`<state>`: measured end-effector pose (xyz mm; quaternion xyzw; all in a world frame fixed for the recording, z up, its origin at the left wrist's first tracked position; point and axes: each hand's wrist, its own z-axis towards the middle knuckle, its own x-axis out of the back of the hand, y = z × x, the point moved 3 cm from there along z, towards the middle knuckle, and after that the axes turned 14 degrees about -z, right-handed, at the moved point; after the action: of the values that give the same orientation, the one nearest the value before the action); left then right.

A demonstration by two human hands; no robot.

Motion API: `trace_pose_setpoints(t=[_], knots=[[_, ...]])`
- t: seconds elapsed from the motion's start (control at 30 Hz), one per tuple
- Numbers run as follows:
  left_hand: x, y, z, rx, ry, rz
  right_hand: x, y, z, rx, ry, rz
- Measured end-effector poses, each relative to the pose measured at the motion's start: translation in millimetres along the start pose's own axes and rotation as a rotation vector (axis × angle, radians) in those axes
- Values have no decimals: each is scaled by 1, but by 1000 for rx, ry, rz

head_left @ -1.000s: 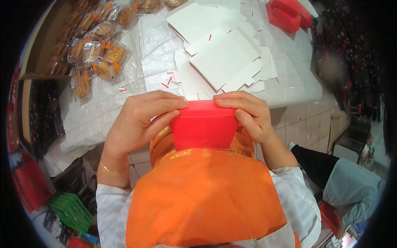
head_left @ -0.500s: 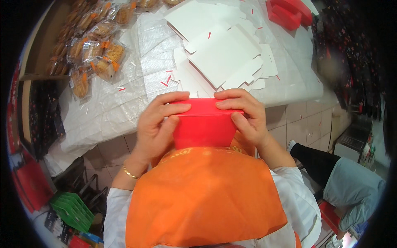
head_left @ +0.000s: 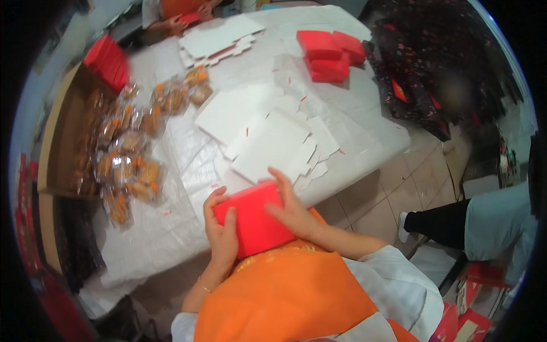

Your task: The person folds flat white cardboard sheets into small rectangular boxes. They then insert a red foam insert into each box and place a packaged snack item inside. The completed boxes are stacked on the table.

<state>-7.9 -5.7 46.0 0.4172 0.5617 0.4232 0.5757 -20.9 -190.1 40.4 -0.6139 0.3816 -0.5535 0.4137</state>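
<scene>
A flat red box (head_left: 253,219) is tilted in front of my orange apron, near the table's front edge. My left hand (head_left: 222,231) is closed on its left side, thumb on the upper face and fingers round the edge. At the box's right edge is my right hand (head_left: 293,211), fingers stretched and apart. Its slightly blurred thumb lies over the box face, and the index finger points past the far right corner. Just beyond the box, flat white card blanks (head_left: 273,148) lie in a loose pile on the table.
Wrapped pastries (head_left: 128,165) are heaped at left beside an open cardboard carton (head_left: 54,142). Folded red boxes (head_left: 325,54) sit far right; more red boxes (head_left: 108,62) stand far left. Another person's hands (head_left: 179,23) hold something red across the white-covered table (head_left: 364,137).
My view has shifted, showing more of the table's far side. The box has turned to show a broad flat face. My right hand's fingers have straightened from their grip.
</scene>
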Motion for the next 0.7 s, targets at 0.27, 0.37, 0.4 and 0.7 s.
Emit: trace_pose_setpoints(t=[0.27,0.37,0.4,0.7], knots=[[-43,5,56,-117,-103,-21,32,70,45,-261,20,591],[-35,8,63,-166,-91,78,93,54,88,-272,198,682],[-33,8,62,-175,-91,110,116,72,104,-349,362,636],[-12,-29,54,13,-72,30,304,84,244,-205,751,661]])
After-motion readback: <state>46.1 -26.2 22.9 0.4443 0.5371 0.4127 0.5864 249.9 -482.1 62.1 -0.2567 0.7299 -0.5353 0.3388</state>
